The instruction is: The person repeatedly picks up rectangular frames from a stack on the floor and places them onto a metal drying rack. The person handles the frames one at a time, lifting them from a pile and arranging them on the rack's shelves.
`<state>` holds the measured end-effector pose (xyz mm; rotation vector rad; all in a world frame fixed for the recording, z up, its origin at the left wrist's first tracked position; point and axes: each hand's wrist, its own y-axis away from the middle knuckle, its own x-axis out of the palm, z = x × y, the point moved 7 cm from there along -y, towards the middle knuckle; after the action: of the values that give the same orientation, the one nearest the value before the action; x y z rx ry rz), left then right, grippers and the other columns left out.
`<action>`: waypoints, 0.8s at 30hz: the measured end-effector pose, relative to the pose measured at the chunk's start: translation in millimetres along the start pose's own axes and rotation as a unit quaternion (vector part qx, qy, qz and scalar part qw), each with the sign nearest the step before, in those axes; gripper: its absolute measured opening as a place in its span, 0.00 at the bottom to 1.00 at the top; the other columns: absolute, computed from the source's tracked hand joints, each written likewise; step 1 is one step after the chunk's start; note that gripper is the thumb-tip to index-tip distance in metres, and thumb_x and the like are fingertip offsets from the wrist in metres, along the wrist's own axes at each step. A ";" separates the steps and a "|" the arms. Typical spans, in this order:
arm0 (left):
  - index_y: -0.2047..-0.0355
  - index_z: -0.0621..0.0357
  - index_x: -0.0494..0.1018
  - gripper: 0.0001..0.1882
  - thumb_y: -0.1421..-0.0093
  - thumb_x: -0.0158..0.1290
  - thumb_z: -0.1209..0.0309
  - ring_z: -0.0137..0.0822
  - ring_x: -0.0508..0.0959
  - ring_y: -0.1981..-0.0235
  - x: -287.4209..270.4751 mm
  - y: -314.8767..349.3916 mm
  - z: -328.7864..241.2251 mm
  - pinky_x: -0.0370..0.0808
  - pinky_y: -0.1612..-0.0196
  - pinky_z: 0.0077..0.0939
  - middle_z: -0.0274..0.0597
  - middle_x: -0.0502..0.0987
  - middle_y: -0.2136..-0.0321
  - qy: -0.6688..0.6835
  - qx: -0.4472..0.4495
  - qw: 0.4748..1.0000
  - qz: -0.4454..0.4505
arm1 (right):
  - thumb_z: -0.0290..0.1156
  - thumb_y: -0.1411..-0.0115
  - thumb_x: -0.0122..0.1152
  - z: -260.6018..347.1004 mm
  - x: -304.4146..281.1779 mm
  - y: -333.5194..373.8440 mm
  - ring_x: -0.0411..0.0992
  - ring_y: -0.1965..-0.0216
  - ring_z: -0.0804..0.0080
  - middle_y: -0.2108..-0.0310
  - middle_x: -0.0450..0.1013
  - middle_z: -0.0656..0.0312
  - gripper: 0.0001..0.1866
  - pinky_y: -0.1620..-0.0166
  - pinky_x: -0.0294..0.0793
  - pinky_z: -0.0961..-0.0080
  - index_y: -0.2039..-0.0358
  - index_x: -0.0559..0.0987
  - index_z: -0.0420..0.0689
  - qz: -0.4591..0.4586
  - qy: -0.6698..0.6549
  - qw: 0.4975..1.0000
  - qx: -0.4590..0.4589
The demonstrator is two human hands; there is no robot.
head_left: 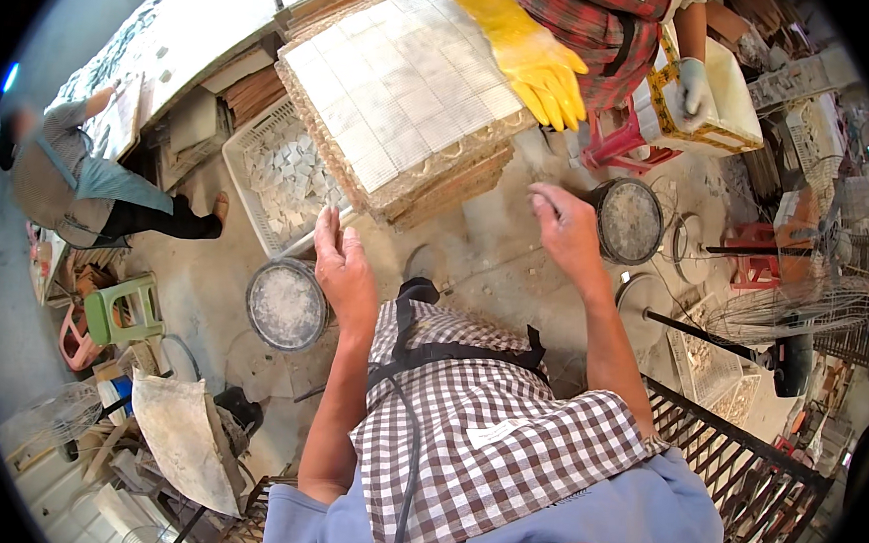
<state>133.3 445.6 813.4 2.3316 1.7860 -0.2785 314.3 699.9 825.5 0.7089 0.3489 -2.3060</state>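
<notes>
My left hand (345,271) is held up with its fingers stretched and holds nothing. It is above the rim of a round black tub (286,307) of grey powdery stuff. My right hand (565,228) hangs in the air with fingers apart, also without anything in it, beside a second round tub (631,222). Ahead of both hands, a sheet of pale square mosaic tiles (406,81) lies on a thick stack of boards (450,188). A co-worker's yellow rubber glove (537,64) reaches over the sheet's right edge.
A white plastic crate (246,175) of loose tile pieces stands left of the stack. The co-worker's other hand, in a white glove (694,86), is near a white foam box (729,100). Another person (72,180) works at the far left, near a green stool (124,309). Fans stand at right.
</notes>
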 end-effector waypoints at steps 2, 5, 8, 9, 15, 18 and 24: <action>0.43 0.73 0.54 0.24 0.38 0.41 0.77 0.41 0.62 0.41 8.3 -4.2 -3.9 0.59 0.40 0.28 0.57 0.61 0.43 -0.019 -0.003 1.000 0.012 | 0.26 0.45 0.54 20.9 18.4 1.9 0.73 0.63 0.50 0.65 0.74 0.46 0.11 0.59 0.72 0.68 0.61 0.76 0.38 0.075 -0.093 0.993 0.023; 0.43 0.71 0.55 0.25 0.38 0.42 0.73 0.46 0.63 0.42 15.1 -7.0 -3.6 0.59 0.41 0.32 0.58 0.62 0.44 -0.072 0.009 0.997 0.009 | 0.25 0.45 0.55 59.8 18.8 -15.2 0.72 0.60 0.51 0.62 0.73 0.46 0.13 0.57 0.71 0.66 0.58 0.75 0.38 -0.011 -0.041 0.985 -0.166; 0.43 0.71 0.56 0.25 0.39 0.43 0.71 0.49 0.63 0.42 27.8 -12.2 -10.4 0.59 0.42 0.34 0.59 0.62 0.44 -0.069 0.018 0.997 0.017 | 0.27 0.44 0.56 62.1 0.1 -55.0 0.70 0.55 0.53 0.58 0.72 0.47 0.17 0.52 0.69 0.68 0.55 0.72 0.36 -0.135 0.084 0.965 -0.209; 0.43 0.71 0.56 0.25 0.39 0.43 0.71 0.50 0.63 0.42 29.4 -13.4 -10.9 0.59 0.42 0.35 0.59 0.62 0.44 -0.066 0.018 0.998 0.018 | 0.30 0.44 0.56 57.5 -0.8 -70.4 0.69 0.54 0.52 0.57 0.71 0.47 0.18 0.51 0.68 0.66 0.53 0.71 0.37 -0.159 0.131 0.956 -0.209; 0.42 0.72 0.53 0.27 0.43 0.43 0.78 0.48 0.62 0.42 39.2 -12.0 -17.0 0.58 0.40 0.31 0.61 0.62 0.44 -0.094 0.020 0.995 0.015 | 0.42 0.41 0.50 -11.0 1.2 -134.1 0.68 0.51 0.50 0.54 0.70 0.45 0.24 0.48 0.65 0.63 0.50 0.70 0.37 -0.119 0.204 0.968 -0.082; 0.42 0.73 0.53 0.29 0.46 0.42 0.81 0.46 0.62 0.41 42.7 -12.1 -19.0 0.56 0.39 0.29 0.61 0.62 0.44 -0.084 -0.034 0.996 0.009 | 0.41 0.41 0.51 -14.3 -1.5 -138.2 0.70 0.54 0.51 0.58 0.72 0.45 0.22 0.51 0.66 0.64 0.53 0.72 0.37 -0.123 0.206 0.968 -0.066; 0.43 0.74 0.54 0.29 0.48 0.42 0.82 0.45 0.59 0.39 42.9 -21.8 -14.3 0.54 0.38 0.30 0.61 0.60 0.44 0.105 -0.144 0.984 -0.017 | 0.38 0.42 0.51 1.0 -0.9 -146.2 0.74 0.60 0.54 0.64 0.76 0.49 0.18 0.55 0.69 0.66 0.58 0.76 0.38 -0.133 0.141 0.981 -0.029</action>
<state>123.7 494.8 815.1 2.1938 1.8171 0.2175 214.2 806.1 834.2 1.0168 0.6735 -2.4314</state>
